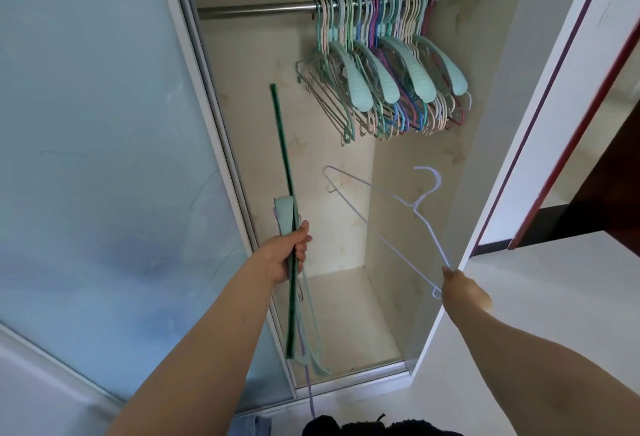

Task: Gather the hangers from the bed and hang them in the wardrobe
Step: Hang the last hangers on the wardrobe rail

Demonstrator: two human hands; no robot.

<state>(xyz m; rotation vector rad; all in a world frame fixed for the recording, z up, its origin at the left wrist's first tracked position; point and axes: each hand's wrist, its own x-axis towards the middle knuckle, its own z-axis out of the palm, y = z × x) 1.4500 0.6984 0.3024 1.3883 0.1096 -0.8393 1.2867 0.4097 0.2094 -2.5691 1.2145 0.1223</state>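
Two outstretched hands: left hand (289,255) gripping bundled hangers (294,297), right hand (462,288) pinching lilac hanger (420,214).

Home bedroom (wardrobe (346,193), hanger rail (256,10))

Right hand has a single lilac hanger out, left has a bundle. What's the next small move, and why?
Probably lift the lilac wire hanger and hook it onto the rail. The right hand pinches it at one end, hook upward, below the hung hangers, with bare rail to their left. The left hand grips the bundle.
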